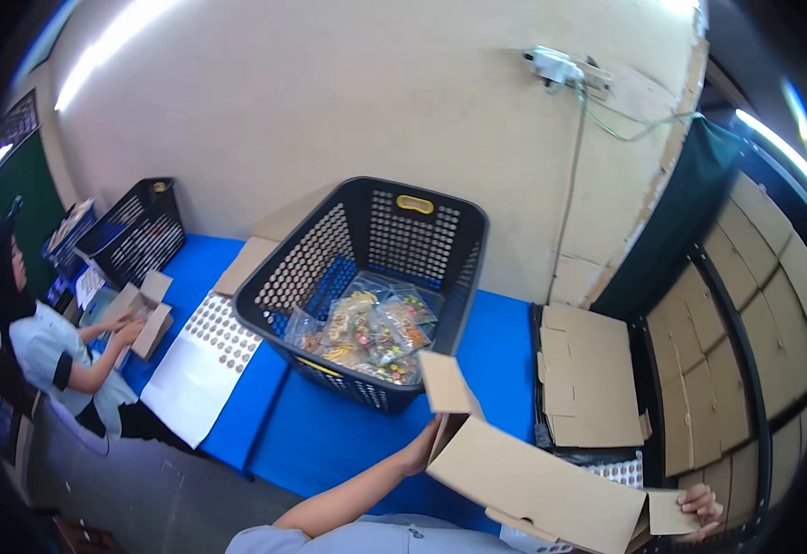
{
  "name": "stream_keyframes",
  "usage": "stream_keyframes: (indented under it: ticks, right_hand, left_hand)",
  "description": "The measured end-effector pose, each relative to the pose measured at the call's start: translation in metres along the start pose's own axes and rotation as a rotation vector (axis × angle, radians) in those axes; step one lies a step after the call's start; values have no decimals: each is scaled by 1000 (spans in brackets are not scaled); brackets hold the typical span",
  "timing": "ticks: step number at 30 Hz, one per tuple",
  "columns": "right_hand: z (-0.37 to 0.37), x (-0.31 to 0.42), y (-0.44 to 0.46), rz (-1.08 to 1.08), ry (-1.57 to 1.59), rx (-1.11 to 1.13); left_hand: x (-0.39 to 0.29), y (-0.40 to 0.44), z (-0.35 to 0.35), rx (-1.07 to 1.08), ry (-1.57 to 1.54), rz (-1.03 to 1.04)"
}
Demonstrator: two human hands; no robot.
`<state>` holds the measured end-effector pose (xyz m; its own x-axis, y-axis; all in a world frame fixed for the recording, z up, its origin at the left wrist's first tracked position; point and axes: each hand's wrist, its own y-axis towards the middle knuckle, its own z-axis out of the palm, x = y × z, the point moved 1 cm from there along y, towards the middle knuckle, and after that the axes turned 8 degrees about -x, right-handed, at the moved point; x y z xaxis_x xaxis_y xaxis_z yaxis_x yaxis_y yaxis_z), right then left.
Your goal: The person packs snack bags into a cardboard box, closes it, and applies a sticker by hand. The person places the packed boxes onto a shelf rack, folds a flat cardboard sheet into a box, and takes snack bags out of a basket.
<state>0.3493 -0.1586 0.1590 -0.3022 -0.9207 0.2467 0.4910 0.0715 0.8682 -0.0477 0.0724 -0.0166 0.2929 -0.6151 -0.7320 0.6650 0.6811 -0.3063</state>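
Note:
A brown cardboard box with raised end flaps is held in front of my body, above the blue-covered table. My left hand grips its left end, the fingers partly hidden behind the cardboard. At the other end, my right hand has its fingers curled over a small flap. Just beyond the box stands a black perforated basket, tilted in view, with several clear plastic bags of small colourful items inside.
Flat cardboard pieces are stacked on the right, beside a rack of cartons. A white sheet with round stickers lies on the blue table. At left, a co-worker handles a small open box near another black basket.

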Motion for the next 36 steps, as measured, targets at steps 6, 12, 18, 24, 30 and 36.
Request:
stream_keyframes:
  ticks: [6,12,18,24,30,36]
  right_hand:
    - [53,36,5,-60,-82,15]
    - [58,58,0,-114,-108,-12]
    - [52,68,-2,-178,-72,-27]
    - [37,75,1,-174,-83,-20]
    - [44,71,-7,-154,-62,-111]
    - [46,67,-15,-60,-74,-101]
  left_hand:
    - [-12,-24,27,-61,-37,35]
    - [-12,-32,30,52,-39,146]
    - [-8,-43,35,159,14,183]
    - [-22,-54,47,257,148,142]
    - [-14,-74,17,245,446,453]
    - [-20,-61,4,255,597,646]
